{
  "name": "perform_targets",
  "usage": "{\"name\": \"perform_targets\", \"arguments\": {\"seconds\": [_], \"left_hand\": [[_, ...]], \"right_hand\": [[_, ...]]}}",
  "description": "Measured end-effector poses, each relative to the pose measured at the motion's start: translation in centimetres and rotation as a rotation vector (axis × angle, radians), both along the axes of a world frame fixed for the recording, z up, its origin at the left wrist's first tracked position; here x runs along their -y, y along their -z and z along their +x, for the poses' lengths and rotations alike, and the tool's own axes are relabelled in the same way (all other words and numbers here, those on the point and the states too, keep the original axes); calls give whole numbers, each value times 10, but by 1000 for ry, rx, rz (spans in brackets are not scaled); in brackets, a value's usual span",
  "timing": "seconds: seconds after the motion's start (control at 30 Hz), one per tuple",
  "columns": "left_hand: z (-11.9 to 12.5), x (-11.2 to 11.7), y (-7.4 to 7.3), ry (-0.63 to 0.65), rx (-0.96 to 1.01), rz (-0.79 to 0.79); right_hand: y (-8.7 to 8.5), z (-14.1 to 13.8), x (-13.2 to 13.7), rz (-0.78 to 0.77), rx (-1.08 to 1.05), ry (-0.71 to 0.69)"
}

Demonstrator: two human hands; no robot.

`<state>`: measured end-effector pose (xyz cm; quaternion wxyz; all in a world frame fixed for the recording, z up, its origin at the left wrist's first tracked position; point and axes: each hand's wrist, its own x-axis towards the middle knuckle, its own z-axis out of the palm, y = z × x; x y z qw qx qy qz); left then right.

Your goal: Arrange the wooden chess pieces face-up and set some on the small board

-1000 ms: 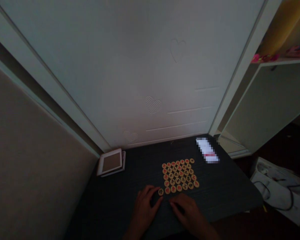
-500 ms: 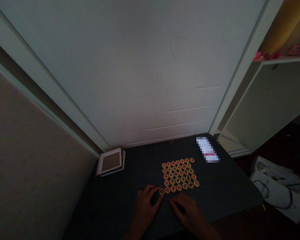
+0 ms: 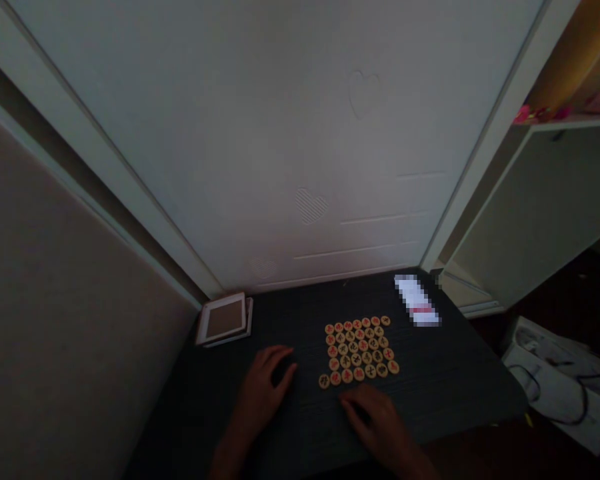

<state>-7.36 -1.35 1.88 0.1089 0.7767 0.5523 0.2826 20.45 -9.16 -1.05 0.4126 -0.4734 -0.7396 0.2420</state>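
Round wooden Chinese chess pieces [image 3: 363,346] with red and black characters lie flat in close rows on the dark table [image 3: 300,440]. At the near left corner of the rows, one black-marked piece [image 3: 324,381] sits beside a red-marked one. My left hand [image 3: 266,383] is left of that corner piece, apart from it, thumb and fingers spread with nothing between them. Just below the nearest row, my right hand [image 3: 373,413] rests with its fingers curled and the tips together. No piece shows in it.
Picture frames [image 3: 225,318] are stacked at the table's back left. A blurred-out white item [image 3: 417,300] lies at the back right. A white panel [image 3: 280,133] with hearts rises behind the table. To the right, a white box [image 3: 563,387] with a cable stands below table level.
My left hand has let go of the corner chess piece and moved left, its fingers now apart. That piece stays at the row's end. My right hand is nearly still.
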Motion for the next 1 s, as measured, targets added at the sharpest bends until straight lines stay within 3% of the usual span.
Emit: {"name": "perform_targets", "arguments": {"seconds": [0.1, 0.17, 0.3, 0.57, 1.0], "left_hand": [[-47, -38, -5, -101, -124, 126], [-74, -58, -7, -174, -229, 123], [-107, -74, -10, -155, -262, 58], [-119, -64, -13, -99, -221, -3], [-127, -62, -21, -115, -45, 7]], "right_hand": [[1, 1, 0, 3, 5, 2], [2, 2, 0, 7, 7, 2], [2, 3, -1, -5, 4, -12], [-5, 2, 0, -54, -7, -13], [-2, 2, -1, -69, -42, 14]]}}
